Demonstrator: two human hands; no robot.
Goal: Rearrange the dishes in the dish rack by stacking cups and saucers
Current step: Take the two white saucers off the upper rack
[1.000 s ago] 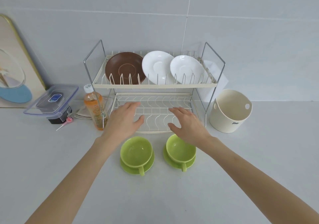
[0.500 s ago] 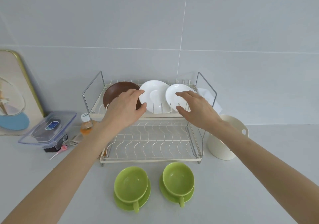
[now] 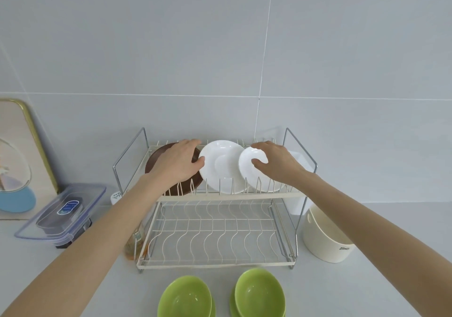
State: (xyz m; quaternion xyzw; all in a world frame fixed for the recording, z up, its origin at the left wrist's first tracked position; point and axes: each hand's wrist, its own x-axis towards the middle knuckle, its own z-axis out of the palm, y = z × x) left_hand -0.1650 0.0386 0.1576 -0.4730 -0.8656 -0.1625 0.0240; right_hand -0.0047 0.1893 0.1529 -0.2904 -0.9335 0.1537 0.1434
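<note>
Saucers: left hand grips brown saucer; right hand pinches small white saucer.

Both your arms reach forward, hands raised side by side.
Your left hand curls, thumb out to the right; your right hand curls, thumb tucked under.

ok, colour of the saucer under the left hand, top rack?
Brown saucer, clearest in the head view; left hand grips its rim.

Dish rack: bright metal frame, cream-coated wire. White saucers: glossy glazed ceramic. Green cups: glossy. Storage box lid: clear plastic.
</note>
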